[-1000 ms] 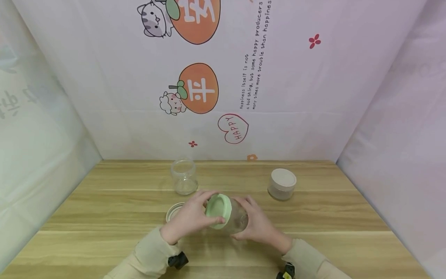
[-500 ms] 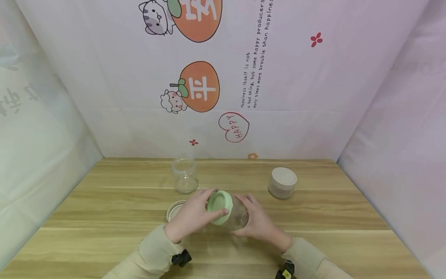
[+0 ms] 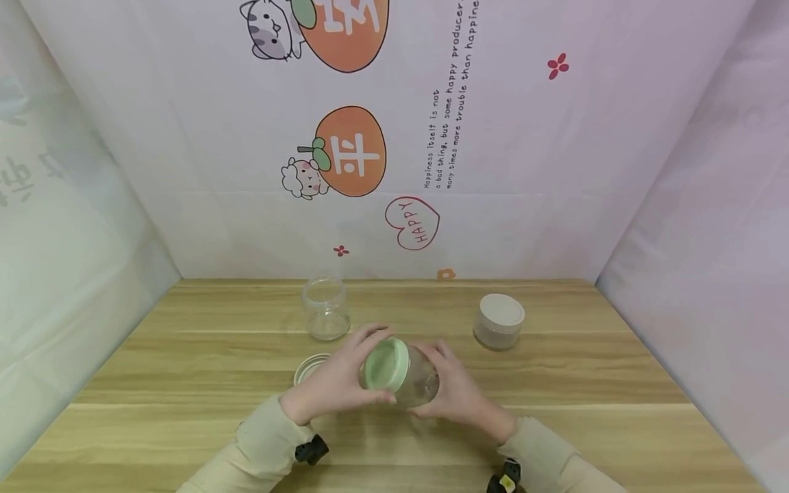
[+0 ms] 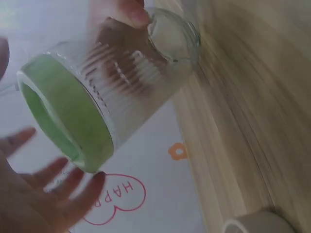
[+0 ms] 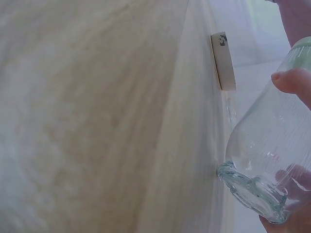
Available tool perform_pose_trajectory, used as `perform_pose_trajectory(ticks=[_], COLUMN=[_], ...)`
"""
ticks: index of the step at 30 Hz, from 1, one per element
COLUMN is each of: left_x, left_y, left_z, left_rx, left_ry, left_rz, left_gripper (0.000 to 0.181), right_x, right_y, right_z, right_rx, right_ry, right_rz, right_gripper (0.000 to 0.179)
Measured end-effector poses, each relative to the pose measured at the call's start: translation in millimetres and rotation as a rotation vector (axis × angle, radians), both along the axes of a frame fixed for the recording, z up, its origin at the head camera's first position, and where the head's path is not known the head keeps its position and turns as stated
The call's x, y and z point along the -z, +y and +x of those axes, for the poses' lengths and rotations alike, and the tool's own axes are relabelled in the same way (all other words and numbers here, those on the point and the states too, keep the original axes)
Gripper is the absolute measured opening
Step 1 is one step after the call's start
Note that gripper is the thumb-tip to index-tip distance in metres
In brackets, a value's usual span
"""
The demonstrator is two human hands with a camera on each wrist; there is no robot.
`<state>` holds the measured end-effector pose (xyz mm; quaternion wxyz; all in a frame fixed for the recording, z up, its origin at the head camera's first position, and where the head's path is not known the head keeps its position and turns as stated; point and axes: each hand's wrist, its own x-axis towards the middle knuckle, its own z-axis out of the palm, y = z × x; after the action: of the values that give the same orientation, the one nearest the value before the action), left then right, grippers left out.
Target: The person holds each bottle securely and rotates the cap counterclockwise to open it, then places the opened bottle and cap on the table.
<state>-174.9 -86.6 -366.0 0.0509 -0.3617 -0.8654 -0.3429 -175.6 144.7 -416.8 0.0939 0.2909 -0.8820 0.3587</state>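
Observation:
My right hand grips a clear ribbed glass jar by its body, fingers and thumb on opposite sides. The jar lies tilted over the table, its light green lid facing left and its thick glass base toward the tabletop in the right wrist view. Around the lid my left hand is spread, thumb below and fingers above. In the left wrist view its fingers are loosely extended, one fingertip right at the rim of the lid and the others a little off it.
An uncovered clear jar stands behind my left hand. A round cream lid lies partly hidden by that hand. To the right is a low jar with a white lid. Printed cloth walls enclose the wooden table.
My left hand's thumb lay over the front of the green lid half a second ago; now it has come away below and the fingers are spread wider. The right hand keeps its hold.

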Motion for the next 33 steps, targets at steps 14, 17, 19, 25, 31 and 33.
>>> perform_pose_trajectory(ticks=[14,17,19,25,31,33], left_x=[9.9,10.5,10.4,8.9,8.5,8.7], left_y=[-10.1,-10.3,-10.5,-11.5,-11.5,-11.3], left_z=[-8.3,-8.8,-9.1,-10.1,-11.0,-10.6], left_rx=[0.296,0.299,0.299,0.297,0.287,0.284], left_ry=[0.361,0.353,0.350,0.350,0.354,0.338], left_rz=[-0.045,-0.038,-0.031,-0.024,-0.004,0.005], left_gripper=[0.083,0.077,0.075,0.075,0.073,0.073], right_x=[0.6,1.0,0.6,1.2,1.6,1.8], right_y=[1,1,1,0,-1,-1], right_z=[-0.8,-0.2,0.8,-0.1,-0.8,-0.7], right_rx=[-0.001,0.002,0.002,-0.014,-0.022,-0.022], right_ry=[0.002,0.002,0.001,0.026,0.036,0.030], right_rz=[0.016,0.011,0.004,0.011,0.000,0.003], right_gripper=[0.095,0.094,0.094,0.093,0.094,0.094])
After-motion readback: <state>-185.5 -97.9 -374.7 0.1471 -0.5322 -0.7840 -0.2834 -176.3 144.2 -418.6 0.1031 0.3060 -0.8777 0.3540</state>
